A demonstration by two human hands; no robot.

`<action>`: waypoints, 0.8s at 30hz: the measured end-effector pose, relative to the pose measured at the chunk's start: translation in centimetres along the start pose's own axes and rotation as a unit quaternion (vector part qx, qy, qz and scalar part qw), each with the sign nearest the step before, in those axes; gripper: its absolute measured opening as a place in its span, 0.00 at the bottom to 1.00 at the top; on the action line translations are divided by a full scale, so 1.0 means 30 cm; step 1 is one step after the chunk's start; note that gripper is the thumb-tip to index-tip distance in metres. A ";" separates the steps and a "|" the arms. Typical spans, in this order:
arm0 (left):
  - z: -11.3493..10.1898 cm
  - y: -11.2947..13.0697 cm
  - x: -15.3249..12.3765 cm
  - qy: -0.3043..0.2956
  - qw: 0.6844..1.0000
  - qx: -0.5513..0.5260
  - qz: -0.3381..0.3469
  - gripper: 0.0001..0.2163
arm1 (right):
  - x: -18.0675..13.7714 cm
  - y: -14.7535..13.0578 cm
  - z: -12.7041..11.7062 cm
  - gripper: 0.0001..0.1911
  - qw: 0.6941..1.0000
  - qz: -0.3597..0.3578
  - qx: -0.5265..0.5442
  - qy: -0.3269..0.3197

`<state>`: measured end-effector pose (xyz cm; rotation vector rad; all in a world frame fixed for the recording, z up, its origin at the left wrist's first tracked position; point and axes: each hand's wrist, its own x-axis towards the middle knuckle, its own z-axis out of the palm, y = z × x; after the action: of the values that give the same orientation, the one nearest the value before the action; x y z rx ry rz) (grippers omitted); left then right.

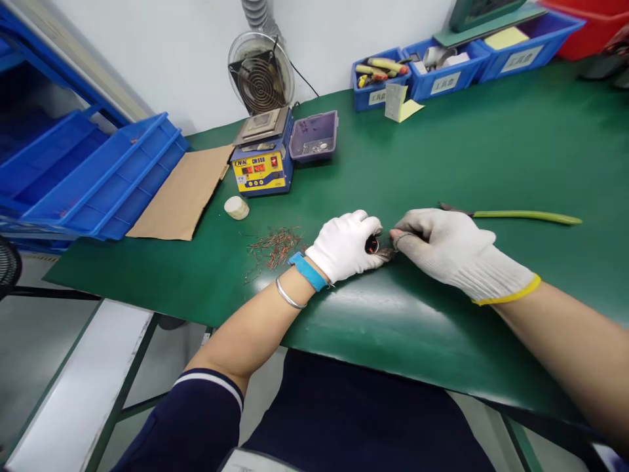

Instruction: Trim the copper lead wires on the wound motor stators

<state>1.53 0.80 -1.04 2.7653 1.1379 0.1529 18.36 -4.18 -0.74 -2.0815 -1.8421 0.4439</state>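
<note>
One part (372, 244) sat gripped in the left hand (344, 246); right hand (445, 252) beside it, fingertips nearly met, pinch unclear. Clippings (278, 247) left of part suggested some cutting done; part seemed unfinished.

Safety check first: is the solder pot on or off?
On: the solder pot shows lit red digits on its yellow front panel.

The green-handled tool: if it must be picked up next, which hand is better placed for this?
Probably the right hand: the green-handled tool lies just beyond it. The left hand is farther away and holds a small dark round part.
</note>
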 end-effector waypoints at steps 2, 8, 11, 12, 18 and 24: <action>0.006 0.000 -0.004 -0.002 1.000 -0.023 -0.006 0.18 | 0.007 0.005 0.002 0.17 1.000 -0.002 -0.021 0.006; 0.013 0.004 -0.023 -0.006 0.998 -0.070 -0.005 0.14 | 0.026 -0.008 0.010 0.18 0.997 -0.011 -0.083 0.003; 0.015 0.013 -0.032 -0.013 0.997 -0.069 -0.014 0.13 | 0.021 -0.017 0.004 0.18 0.996 -0.002 -0.088 -0.011; 0.016 0.016 -0.033 -0.015 0.998 -0.065 -0.015 0.12 | 0.019 -0.018 0.003 0.18 0.996 0.004 -0.090 -0.014; 0.023 0.018 -0.033 -0.014 0.997 -0.079 0.012 0.12 | 0.024 -0.004 0.005 0.18 0.996 0.011 -0.079 -0.030; 0.012 0.002 -0.029 -0.005 0.980 -0.197 0.009 0.08 | -0.015 -0.012 -0.016 0.17 0.992 0.004 -0.089 -0.086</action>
<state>1.01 0.09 -1.42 2.4227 0.9568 0.3266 18.20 -4.61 -0.13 -2.2296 -2.0391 0.4905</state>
